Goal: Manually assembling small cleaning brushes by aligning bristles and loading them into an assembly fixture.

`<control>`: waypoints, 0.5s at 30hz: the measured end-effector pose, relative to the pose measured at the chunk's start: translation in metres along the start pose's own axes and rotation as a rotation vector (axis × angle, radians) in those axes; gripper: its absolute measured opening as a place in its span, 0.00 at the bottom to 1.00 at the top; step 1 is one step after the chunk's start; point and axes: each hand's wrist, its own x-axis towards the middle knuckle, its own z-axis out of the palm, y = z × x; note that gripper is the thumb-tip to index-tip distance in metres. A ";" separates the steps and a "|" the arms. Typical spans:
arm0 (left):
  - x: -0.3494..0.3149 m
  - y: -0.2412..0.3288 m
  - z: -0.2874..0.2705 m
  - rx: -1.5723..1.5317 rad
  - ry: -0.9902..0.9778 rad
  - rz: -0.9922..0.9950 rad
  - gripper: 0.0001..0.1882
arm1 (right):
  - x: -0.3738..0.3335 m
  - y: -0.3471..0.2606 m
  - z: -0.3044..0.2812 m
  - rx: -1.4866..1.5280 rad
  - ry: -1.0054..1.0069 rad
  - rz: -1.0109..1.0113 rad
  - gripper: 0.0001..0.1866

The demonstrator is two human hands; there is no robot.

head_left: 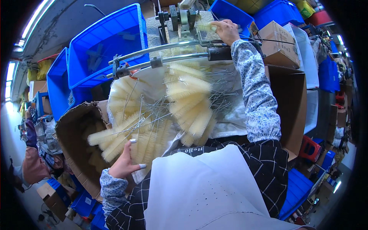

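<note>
At the machine, my right hand [227, 32] pinches the end of a cream bristle brush [204, 26]. Its far side reaches toward the rollers and is partly hidden. My left hand [125, 163] is beside a heap of similar brushes [151, 140] in front of me, thumb and forefinger spread apart, with pale caps on their tips. It seems to hold nothing; whether the forefinger touches a brush I cannot tell. A second stack of brushes [189, 99] lies to the right of that heap. Thin twisted wire stems [220, 94] stick out from both piles.
The machine [184, 23] stands at the far middle, with metal rods [168, 57] crossing in front. A blue crate [107, 46] with pale pieces is at far left. Cardboard boxes flank me, the left one [78, 142] holding brushes, the right one [287, 103] tall. Another person's arm [30, 132] shows at far left.
</note>
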 end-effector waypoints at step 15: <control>0.181 0.230 0.029 1.018 -0.026 0.561 0.18 | -0.002 -0.006 0.001 -0.017 0.109 -0.118 0.16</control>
